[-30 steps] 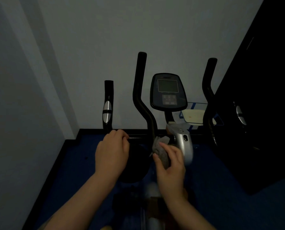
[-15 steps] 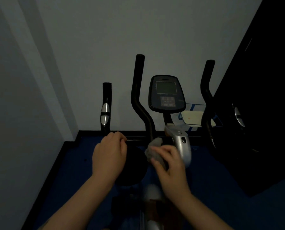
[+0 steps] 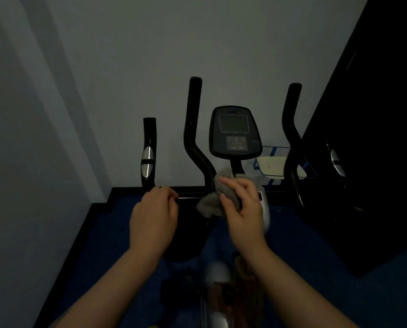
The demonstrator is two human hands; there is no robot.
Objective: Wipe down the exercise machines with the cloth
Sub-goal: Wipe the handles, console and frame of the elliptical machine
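Dim blue-floored corner: right hand point(image 3: 241, 204) grips the grey cloth point(image 3: 217, 197) against the exercise machine point(image 3: 235, 133) stem below the console, left hand point(image 3: 154, 214) curled on the crossbar point(image 3: 189, 198); poor light risks missed patches, and trailing cloth may snag.

Head view, facing forward and down, close over exercise machine point(image 3: 233, 143)
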